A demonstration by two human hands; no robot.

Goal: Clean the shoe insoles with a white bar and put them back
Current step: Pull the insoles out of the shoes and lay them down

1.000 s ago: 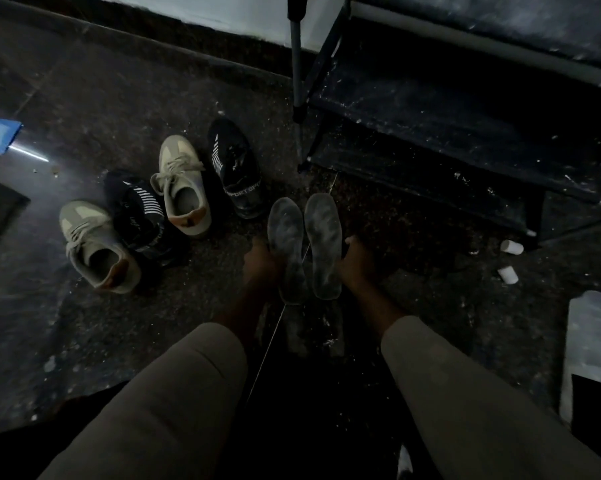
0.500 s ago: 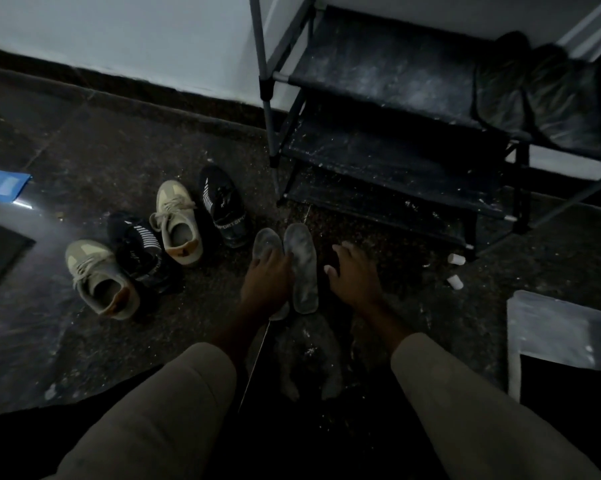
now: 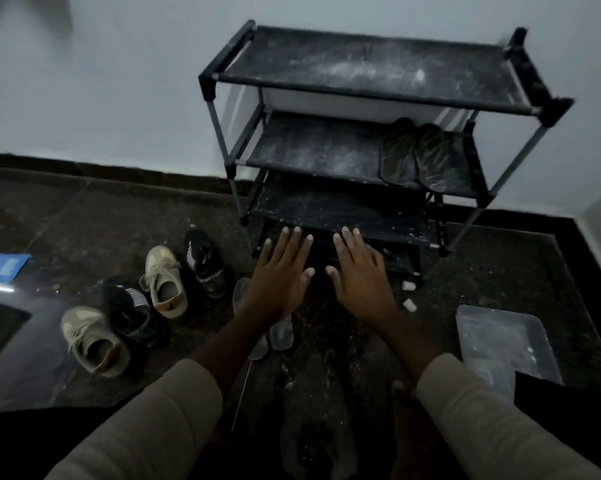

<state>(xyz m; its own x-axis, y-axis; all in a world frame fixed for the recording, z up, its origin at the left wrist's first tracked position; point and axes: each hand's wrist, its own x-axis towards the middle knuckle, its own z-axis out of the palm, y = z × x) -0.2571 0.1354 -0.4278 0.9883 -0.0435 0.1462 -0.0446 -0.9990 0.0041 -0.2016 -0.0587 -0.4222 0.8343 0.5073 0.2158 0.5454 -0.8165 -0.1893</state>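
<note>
Though beside shoes (image 3: 205, 265), insoles (image 3: 281, 336) behind hand (image 3: 280, 271).

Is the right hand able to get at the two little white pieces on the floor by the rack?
Probably yes. The right hand is open and empty, and the white pieces lie on bare floor just to its right, with nothing between.

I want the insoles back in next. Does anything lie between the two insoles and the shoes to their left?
Nothing visible does: only bare floor separates the insoles from the nearest black shoe. The open left hand hides part of them.
</note>
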